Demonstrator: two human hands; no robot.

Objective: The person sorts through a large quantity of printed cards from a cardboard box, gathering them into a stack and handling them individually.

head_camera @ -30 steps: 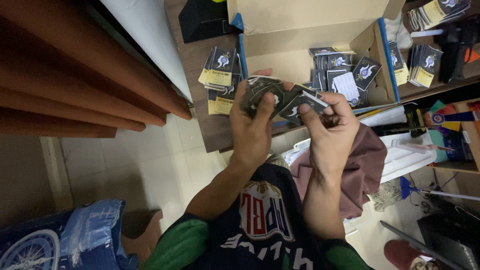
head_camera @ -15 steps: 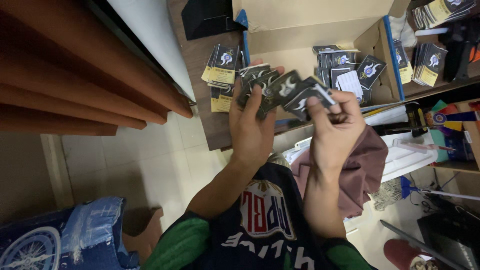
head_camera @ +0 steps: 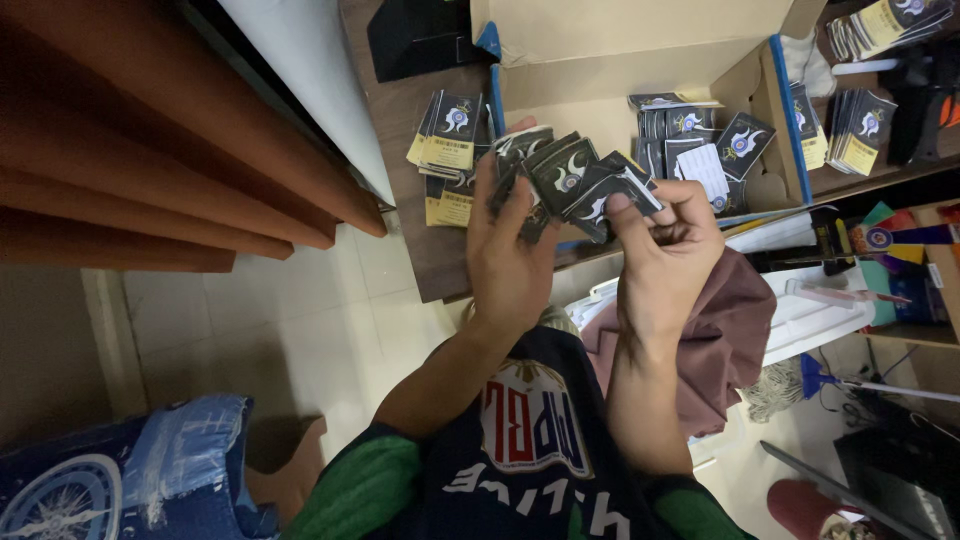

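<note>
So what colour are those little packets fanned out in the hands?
Black with a white emblem, packets seen from the head camera.

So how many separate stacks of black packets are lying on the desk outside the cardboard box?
4: two left of the cardboard box at and, two right of it at and. More may be hidden.

Left hand (head_camera: 510,262) and right hand (head_camera: 668,258) hold fanned dark packets (head_camera: 568,178) above an open cardboard box (head_camera: 610,85).

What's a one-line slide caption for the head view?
Both hands, left hand and right hand, hold a fan of dark packets above a cardboard box with more packets inside.
</note>
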